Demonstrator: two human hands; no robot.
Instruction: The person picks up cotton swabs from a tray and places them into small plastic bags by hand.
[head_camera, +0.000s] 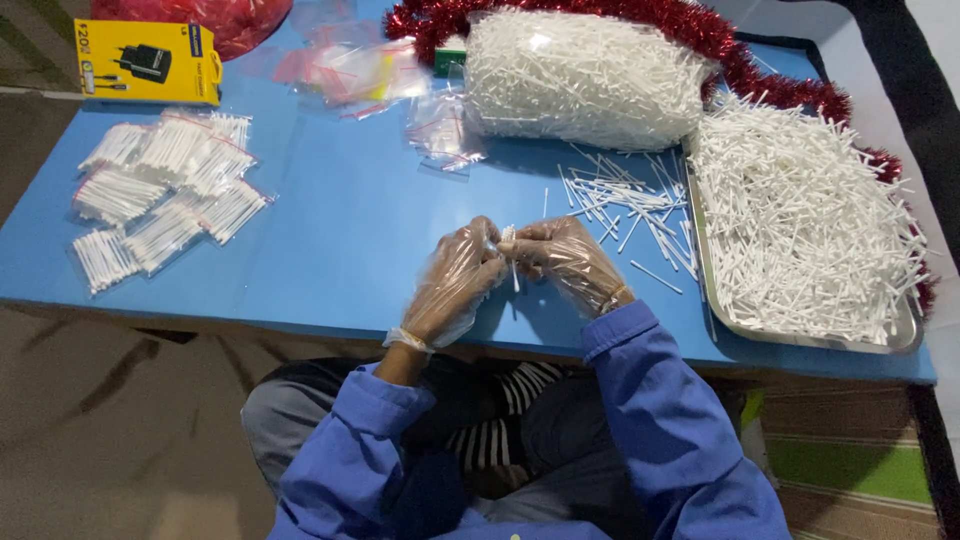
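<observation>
Both my hands wear clear plastic gloves and meet over the blue table (340, 230). My left hand (455, 280) and my right hand (565, 258) together pinch a small bunch of white cotton swabs (511, 258) between the fingertips. Loose swabs (625, 205) lie scattered just right of my right hand. A metal tray (905, 338) heaped with swabs stands at the right. At the back sits a big clear bag of swabs (580, 78).
Several small filled swab packets (165, 195) lie at the left. Empty little plastic bags (440, 128) sit at the back middle. A yellow box (147, 62) lies at the back left. Red tinsel (760, 70) runs behind the bag and tray.
</observation>
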